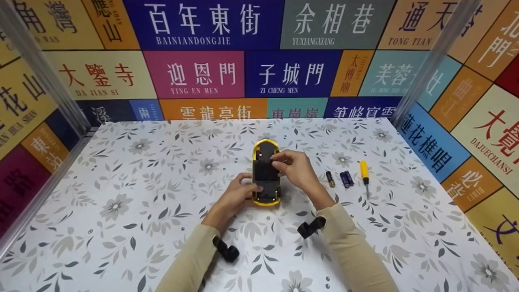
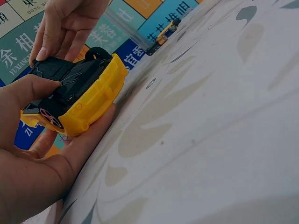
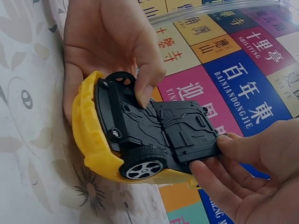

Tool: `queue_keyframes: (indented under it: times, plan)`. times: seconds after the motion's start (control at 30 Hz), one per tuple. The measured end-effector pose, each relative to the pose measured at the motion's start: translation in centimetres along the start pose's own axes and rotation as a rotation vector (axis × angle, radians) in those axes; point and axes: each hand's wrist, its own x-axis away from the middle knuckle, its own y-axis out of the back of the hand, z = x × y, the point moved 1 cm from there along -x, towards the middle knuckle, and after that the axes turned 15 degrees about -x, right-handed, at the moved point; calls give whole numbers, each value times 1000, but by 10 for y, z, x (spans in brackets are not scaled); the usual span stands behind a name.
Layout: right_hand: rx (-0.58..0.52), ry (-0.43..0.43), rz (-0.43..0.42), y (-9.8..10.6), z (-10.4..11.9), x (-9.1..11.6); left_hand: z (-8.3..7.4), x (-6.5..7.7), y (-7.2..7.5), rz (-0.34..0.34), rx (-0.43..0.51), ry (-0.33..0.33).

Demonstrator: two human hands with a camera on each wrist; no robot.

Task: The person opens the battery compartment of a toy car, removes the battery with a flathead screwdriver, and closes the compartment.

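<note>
A yellow toy car [image 1: 277, 194] is held upside down over the table, its black underside and wheels [image 3: 144, 163] showing. My left hand [image 2: 35, 158] grips its body, with the thumb on the black chassis [image 3: 133, 123] and fingers under the yellow shell. With thumb and fingers, my right hand [image 3: 254, 170] pinches the edge of a flat black battery cover [image 3: 187, 128]. That cover lies against the chassis in the right wrist view, its held end tilted. In the head view the right hand [image 1: 298, 168] is at the car's right side.
Right of the hands lie a dark battery [image 1: 330, 179], purple batteries [image 1: 346, 179] side by side and a screwdriver [image 1: 364, 172] with a yellow handle. The table [image 1: 162, 227] has a floral cover. Panels with printed signs [image 1: 194, 73] stand at its back and sides.
</note>
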Motion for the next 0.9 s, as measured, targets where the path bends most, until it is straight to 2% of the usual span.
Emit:
queue_keyframes:
  times: [0.23,0.5,0.63,0.77,0.9]
  plan:
    - [42,18,-21,0,-1,0,-3,1,-1,0,3,-8]
    - [189,28,-66,0,-3,1,-3,3,-1,8,-7,5]
    - [224,42,-67,-1,-6,1,-1,3,-1,7,-7,-7]
    - [135,8,-110,0,-9,0,0,2,-1,5,-19,-5]
    - [-34,-130,-128,1,-10,-4,-1,3,-1,-3,-34,8]
